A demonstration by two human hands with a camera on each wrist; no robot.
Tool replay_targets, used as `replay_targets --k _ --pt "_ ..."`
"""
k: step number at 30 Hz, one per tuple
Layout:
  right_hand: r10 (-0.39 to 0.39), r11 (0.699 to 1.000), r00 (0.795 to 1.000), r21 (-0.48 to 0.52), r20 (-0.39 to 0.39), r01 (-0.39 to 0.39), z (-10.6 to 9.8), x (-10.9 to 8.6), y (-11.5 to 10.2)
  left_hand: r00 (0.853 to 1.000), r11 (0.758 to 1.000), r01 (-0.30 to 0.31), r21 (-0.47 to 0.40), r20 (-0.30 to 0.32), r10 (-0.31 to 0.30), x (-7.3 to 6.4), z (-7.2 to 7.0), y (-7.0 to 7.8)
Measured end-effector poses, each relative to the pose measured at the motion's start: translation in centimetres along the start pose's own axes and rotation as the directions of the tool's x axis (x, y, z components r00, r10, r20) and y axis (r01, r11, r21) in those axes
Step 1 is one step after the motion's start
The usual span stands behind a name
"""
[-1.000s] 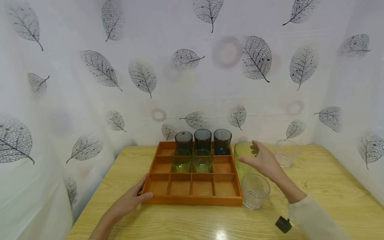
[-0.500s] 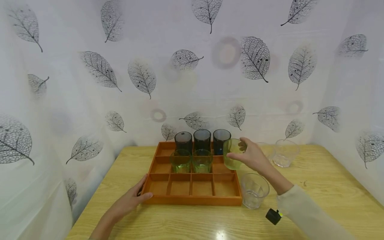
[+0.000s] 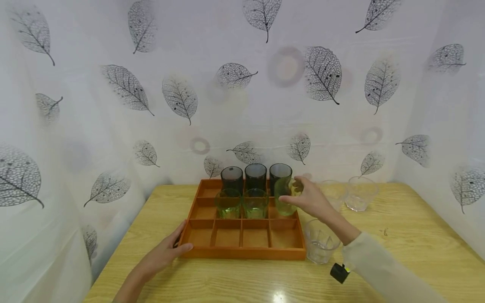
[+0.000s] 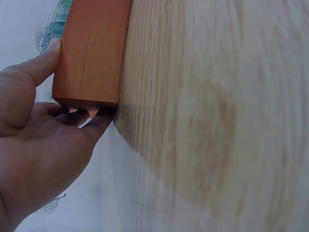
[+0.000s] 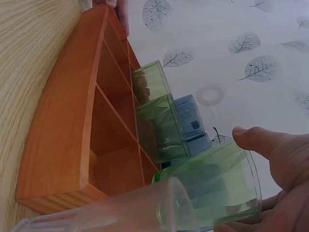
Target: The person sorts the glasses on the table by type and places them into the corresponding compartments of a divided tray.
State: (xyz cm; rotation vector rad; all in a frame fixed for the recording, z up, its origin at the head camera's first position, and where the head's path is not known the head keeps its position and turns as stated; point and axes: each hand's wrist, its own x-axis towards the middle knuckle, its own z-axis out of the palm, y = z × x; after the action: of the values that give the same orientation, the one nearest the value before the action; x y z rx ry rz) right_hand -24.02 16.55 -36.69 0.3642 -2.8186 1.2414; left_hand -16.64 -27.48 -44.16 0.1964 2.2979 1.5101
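Observation:
In the head view my right hand [image 3: 310, 201] holds a green drinking glass [image 3: 282, 207] upright at the rightmost compartment of the middle row, thumb and fingers around its sides. The right wrist view shows this green glass [image 5: 212, 186] close beside the divided wooden tray [image 5: 55, 140]. At the tray's front left corner, my left hand [image 3: 163, 254] grips the frame, thumb on the front edge and fingers along the left side. Two green glasses [image 3: 256, 208] stand in the middle row. Behind them, three dark grey glasses [image 3: 256, 176] fill compartments of the back row.
A clear glass [image 3: 322, 246] stands against the tray's front right corner, under my right forearm. Two more clear glasses [image 3: 361, 195] are at the back right of the wooden table [image 3: 227, 282]. A leaf-patterned white curtain [image 3: 242, 109] hangs behind. A small black device [image 3: 339, 272] is at my right wrist.
My right hand has carried the green glass leftward from beside the tray to over its middle row, then slightly lower. My left hand has stayed on the tray corner.

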Motion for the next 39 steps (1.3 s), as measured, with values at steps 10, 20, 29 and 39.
replay_targets --k 10,20,29,39 --pt "0.009 1.000 1.000 -0.022 0.023 -0.008 1.1 0.6 0.7 1.000 1.000 0.006 0.007 0.002 -0.006 0.0 0.0 0.0" --pt "0.042 0.999 0.997 -0.035 0.061 -0.040 1.8 0.4 0.8 1.000 1.000 -0.004 0.015 -0.009 0.004 -0.1 0.1 0.0" --pt "0.031 0.999 0.995 -0.012 0.092 -0.030 1.9 0.3 0.9 1.000 1.000 -0.003 0.014 -0.014 0.004 -0.1 0.2 0.0" --pt "-0.021 1.000 0.996 0.015 0.084 0.020 0.9 -0.3 1.6 1.000 1.000 0.007 0.019 -0.015 -0.006 0.1 0.1 -0.1"
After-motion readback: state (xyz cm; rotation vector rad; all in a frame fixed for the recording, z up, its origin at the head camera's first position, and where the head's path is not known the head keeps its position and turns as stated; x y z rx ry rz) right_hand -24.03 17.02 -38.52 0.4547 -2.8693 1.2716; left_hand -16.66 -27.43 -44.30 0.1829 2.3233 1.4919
